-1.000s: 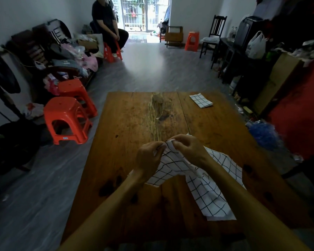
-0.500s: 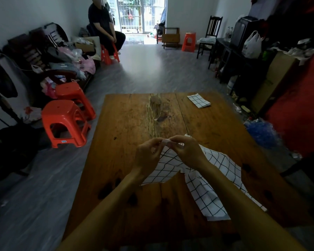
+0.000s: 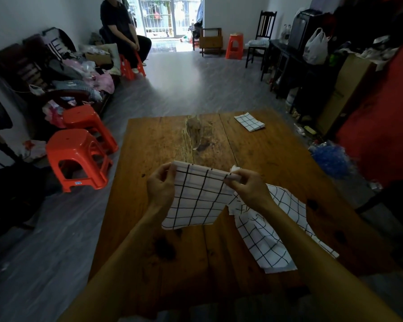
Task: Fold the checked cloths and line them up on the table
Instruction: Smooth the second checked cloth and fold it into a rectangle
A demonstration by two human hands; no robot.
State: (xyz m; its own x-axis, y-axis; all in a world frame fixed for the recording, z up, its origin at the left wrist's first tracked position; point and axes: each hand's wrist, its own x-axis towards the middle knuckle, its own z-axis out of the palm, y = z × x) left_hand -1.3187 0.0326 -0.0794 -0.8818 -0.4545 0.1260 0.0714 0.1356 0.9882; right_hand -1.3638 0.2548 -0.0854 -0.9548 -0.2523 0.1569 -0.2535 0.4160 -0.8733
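While the left hand (image 3: 161, 187) and right hand (image 3: 248, 185) each pinch a top corner, the white black-gridded checked cloth (image 3: 200, 196) stretches taut between them, its limp remainder trailing rightward over the scarred wooden worktop (image 3: 149, 145). A folded cloth (image 3: 249, 122) lies at the far right edge. Orange plastic stools (image 3: 79, 156) stand on grey flooring.

**Cloth, wood and plastic**

The checked cloth (image 3: 200, 198) was thin white woven fabric, matt, with black grid lines. The table (image 3: 163, 145) was brown wood, worn and stained, with a rough scuffed patch far along its middle. The stools (image 3: 78, 159) at left were glossy orange plastic. The floor (image 3: 196, 89) looked smooth grey with a dull sheen.
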